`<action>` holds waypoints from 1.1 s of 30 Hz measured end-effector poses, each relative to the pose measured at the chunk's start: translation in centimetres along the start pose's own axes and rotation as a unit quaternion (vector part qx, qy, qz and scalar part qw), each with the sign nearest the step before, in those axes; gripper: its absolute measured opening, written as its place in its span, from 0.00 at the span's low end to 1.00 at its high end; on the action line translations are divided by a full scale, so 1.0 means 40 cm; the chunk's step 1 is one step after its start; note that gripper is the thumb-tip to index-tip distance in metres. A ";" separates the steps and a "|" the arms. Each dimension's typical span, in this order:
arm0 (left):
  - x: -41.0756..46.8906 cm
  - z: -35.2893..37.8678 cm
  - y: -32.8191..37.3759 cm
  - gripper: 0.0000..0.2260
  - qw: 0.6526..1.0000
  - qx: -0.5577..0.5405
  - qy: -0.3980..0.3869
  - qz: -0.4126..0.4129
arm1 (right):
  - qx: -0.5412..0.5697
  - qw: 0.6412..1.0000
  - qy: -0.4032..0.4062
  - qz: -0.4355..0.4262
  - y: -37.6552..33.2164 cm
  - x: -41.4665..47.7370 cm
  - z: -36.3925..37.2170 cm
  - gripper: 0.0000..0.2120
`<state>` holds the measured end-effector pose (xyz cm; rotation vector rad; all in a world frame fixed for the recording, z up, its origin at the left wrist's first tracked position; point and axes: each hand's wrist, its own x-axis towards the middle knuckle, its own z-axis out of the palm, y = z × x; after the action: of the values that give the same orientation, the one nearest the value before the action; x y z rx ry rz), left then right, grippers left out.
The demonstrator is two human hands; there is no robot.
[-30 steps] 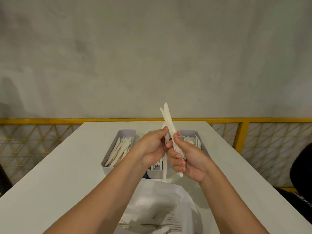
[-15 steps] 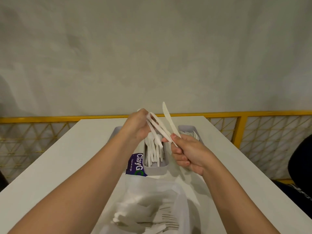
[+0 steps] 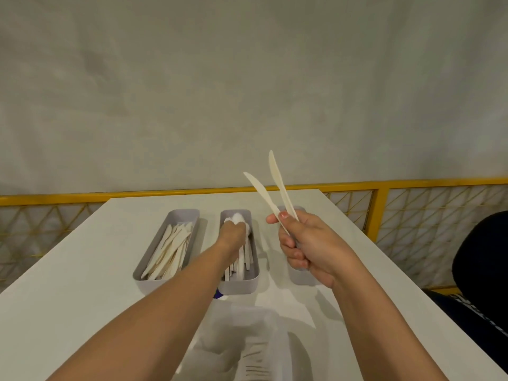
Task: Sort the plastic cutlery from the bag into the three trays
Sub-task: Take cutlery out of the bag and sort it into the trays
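Note:
Three grey trays stand side by side on the white table (image 3: 82, 270). The left tray (image 3: 182, 212) holds several knives. My left hand (image 3: 233, 235) reaches down into the middle tray (image 3: 239, 287), its fingers curled round white spoons (image 3: 237, 217) whose bowls show at the fingertips. My right hand (image 3: 308, 243) is raised in front of the right tray (image 3: 302, 279) and hides most of it. It grips two cream knives (image 3: 277, 180) by their handles, blades pointing up and apart. The clear plastic bag (image 3: 247, 342) lies near me with forks inside.
A yellow mesh railing (image 3: 384, 188) runs behind the table and down its right side. A person in dark clothes (image 3: 481, 270) sits at the right edge. A blue label (image 3: 218, 294) peeks out below the middle tray.
My left hand pulled the spoons away from the knives and lowered them into the middle tray. My right hand kept the two knives and stayed raised on the right.

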<state>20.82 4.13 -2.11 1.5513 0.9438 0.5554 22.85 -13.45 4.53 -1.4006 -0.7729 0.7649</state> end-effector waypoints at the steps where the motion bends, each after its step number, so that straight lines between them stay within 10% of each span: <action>1: 0.007 0.011 -0.014 0.19 1.000 0.007 -0.004 0.002 | -0.003 1.000 0.000 0.000 0.001 0.001 -0.001 0.12; 14: -0.011 0.004 0.005 0.17 0.971 0.207 0.087 0.079 | -0.013 1.000 -0.006 0.015 0.011 0.005 0.007 0.12; 24: -0.212 -0.065 0.086 0.26 0.964 -0.091 -0.246 0.035 | -0.090 0.995 0.035 0.010 0.045 0.016 0.050 0.12; 33: -0.251 -0.107 0.075 0.08 0.989 -0.121 -0.080 -0.015 | -0.399 0.913 -0.047 -0.068 0.093 -0.002 0.148 0.25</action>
<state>12.59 -1.54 3.26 1.3389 0.7478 0.4971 17.84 -10.18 0.94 -2.0104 -1.3367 0.4069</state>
